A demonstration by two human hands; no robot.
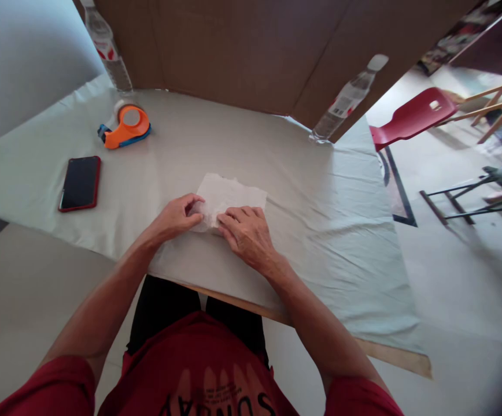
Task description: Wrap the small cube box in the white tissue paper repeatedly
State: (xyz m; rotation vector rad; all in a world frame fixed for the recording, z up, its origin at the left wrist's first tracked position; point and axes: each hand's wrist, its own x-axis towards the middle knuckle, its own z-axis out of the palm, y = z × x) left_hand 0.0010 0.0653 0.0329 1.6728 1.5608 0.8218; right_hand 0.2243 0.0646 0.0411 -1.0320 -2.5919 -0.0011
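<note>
A white sheet [233, 192], thin like tissue or paper, lies on the cloth-covered table [294, 231] in front of me. At its near left edge is a crumpled translucent wrap [208, 215]. My left hand [177, 218] curls its thumb and fingers around the left end of this wrap. My right hand [247, 234] rests over the sheet's near right part, its fingertips pressed on the wrap's right side. Whatever lies inside or under the wrap is hidden.
An orange tape dispenser [128, 127] and a phone [80, 184] lie at the left. Two plastic bottles, left [110, 55] and right [344, 104], stand against a brown cardboard panel [233, 52]. A red chair [416, 115] is beyond the table's right edge.
</note>
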